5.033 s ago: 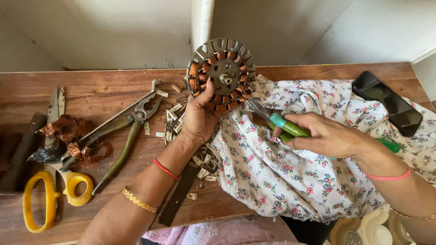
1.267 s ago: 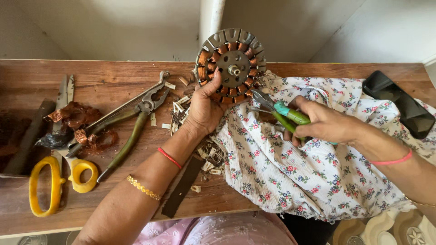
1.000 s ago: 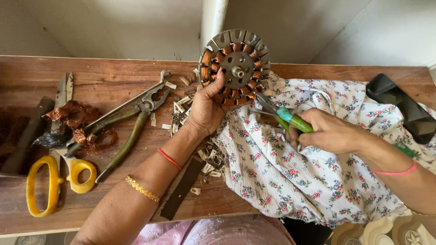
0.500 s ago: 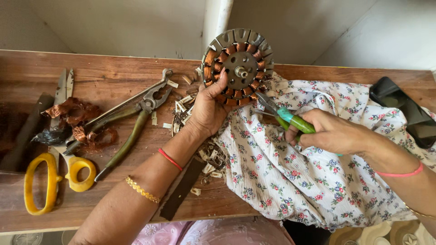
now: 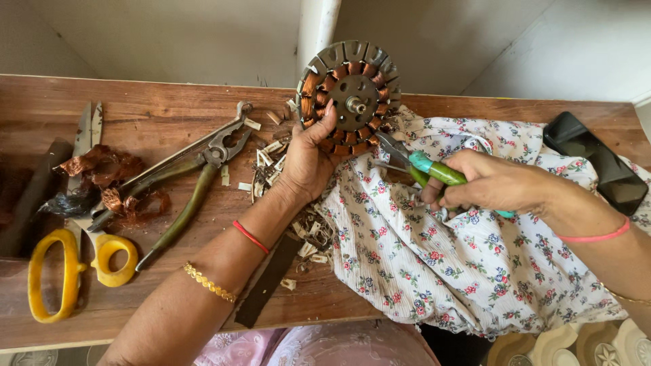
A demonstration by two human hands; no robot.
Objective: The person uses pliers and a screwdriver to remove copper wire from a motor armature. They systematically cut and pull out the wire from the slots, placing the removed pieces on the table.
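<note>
Stator: we see a round grey metal motor stator with copper-wound coils (image 5: 350,102) standing on edge at the far side of the wooden bench (image 5: 156,115), its lower part against the floral white cloth (image 5: 461,264).
Left hand: our left hand (image 5: 308,159) props the stator from below, fingers curled around its lower left rim and the thumb pressed up on its face.
Right hand: our right hand (image 5: 491,183) is closed around the handles of green-handled small cutting pliers (image 5: 424,166), resting on the cloth.
Pliers: we see their metal tip right at the stator's lower right edge, by the coils; whether it bites on wire we cannot tell.
Scraps: pale slips of insulation (image 5: 271,152) lie scattered on the bench just beside and under the left wrist.
Big pliers: large dull metal pliers with worn green grips (image 5: 196,169) lie open to the left of the scraps.
Copper: a tangle of stripped copper wire (image 5: 112,179) sits left of those, touching their handles.
Scissors: yellow-handled scissors (image 5: 71,257) lie at the left end, blades pointing away from us.
Phone: a black flat phone (image 5: 597,163) rests at the far right on the cloth's edge.
Strip: a dark flat strip (image 5: 268,281) lies under our left forearm.
</note>
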